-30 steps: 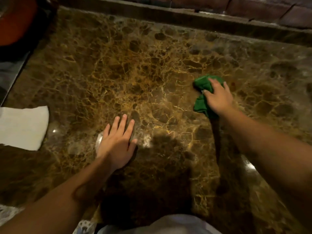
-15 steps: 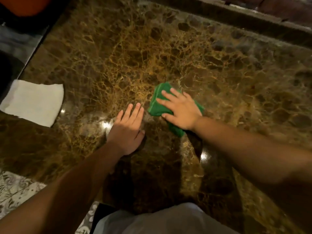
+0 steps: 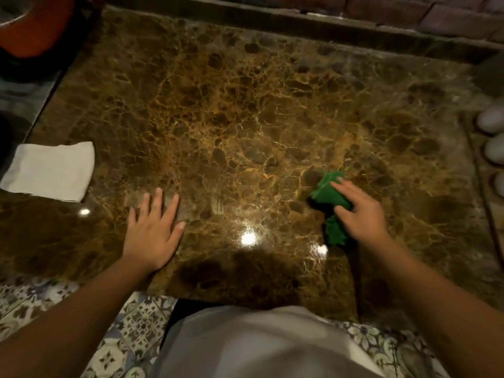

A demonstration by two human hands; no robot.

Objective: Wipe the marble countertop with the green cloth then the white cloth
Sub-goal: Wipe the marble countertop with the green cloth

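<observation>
The brown veined marble countertop [image 3: 245, 118] fills most of the view. My right hand [image 3: 360, 211] presses a crumpled green cloth [image 3: 327, 193] flat onto the marble at the front right, fingers spread over it. My left hand [image 3: 152, 230] rests palm down on the bare marble at the front left, fingers apart, holding nothing. A folded white cloth [image 3: 51, 170] lies at the left edge of the countertop, apart from both hands.
A raised stone ledge [image 3: 300, 25] and brick wall run along the back. An orange vessel [image 3: 32, 25] sits at the far left corner. Pale round objects [image 3: 491, 121] lie at the right edge. Patterned floor tiles [image 3: 131, 323] show below the front edge.
My right hand has swept the green cloth from beside my left hand back out to the right. My left hand stays flat on the marble.
</observation>
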